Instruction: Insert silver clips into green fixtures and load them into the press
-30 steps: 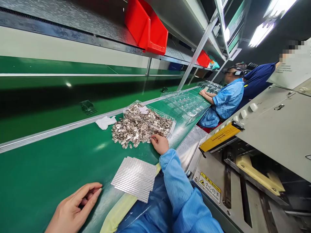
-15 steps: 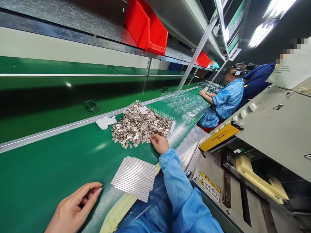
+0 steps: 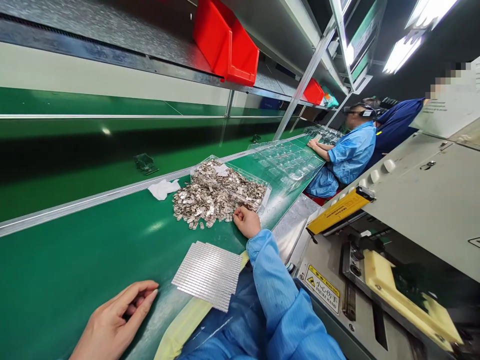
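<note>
A worker's right hand (image 3: 247,222) pinches at the edge of a pile of metal pieces (image 3: 204,200); whether it grips one is unclear. The left hand (image 3: 118,317), fingertips narrowly parted, is nearer silvery strips (image 3: 208,272) on the bench (image 3: 93,250).

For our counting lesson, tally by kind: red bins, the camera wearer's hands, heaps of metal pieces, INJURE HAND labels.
Near red bin, far red bin: 2
Left hand, right hand: 2
Heap of metal pieces: 1
INJURE HAND label: 1
Total: 6
</note>
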`<state>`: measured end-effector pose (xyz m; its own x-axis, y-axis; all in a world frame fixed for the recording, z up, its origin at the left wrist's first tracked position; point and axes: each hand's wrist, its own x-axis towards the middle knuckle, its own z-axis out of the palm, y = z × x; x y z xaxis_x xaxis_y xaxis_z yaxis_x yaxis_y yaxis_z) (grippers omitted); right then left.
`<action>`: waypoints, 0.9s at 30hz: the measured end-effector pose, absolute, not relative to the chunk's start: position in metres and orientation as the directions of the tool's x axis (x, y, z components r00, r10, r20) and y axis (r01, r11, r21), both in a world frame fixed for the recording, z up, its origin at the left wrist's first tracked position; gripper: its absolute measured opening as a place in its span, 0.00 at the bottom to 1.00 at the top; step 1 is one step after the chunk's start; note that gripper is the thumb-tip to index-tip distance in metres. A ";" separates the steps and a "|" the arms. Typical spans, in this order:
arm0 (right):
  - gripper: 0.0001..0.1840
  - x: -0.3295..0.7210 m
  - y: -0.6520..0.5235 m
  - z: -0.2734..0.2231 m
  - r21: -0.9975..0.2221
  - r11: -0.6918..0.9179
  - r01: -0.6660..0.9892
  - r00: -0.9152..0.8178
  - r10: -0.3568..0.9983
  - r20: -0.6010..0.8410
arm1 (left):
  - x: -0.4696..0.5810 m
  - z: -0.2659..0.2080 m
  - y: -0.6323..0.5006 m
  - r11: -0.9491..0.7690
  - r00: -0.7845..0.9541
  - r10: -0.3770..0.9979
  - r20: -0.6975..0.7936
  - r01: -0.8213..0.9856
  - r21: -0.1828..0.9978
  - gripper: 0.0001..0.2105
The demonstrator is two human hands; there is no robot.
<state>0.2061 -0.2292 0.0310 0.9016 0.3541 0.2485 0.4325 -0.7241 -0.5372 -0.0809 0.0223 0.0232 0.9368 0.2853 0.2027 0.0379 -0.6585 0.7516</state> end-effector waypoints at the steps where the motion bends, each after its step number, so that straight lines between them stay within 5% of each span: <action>1: 0.02 0.206 -0.229 0.031 -0.544 -0.718 0.434 0.901 0.353 0.253 | -0.081 0.024 0.022 -0.659 0.935 0.287 0.207 0.036 0.751 0.16; 27: 0.04 0.209 -0.232 0.023 -0.661 -0.615 0.430 0.902 0.329 0.280 | -0.080 0.038 0.013 -0.605 0.918 0.357 0.174 0.085 0.791 0.19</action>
<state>0.2094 -0.2325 0.0233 0.9018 0.3287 0.2805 0.4298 -0.6148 -0.6612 -0.0801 0.0128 0.0375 0.9177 0.3571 0.1741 0.0854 -0.6054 0.7913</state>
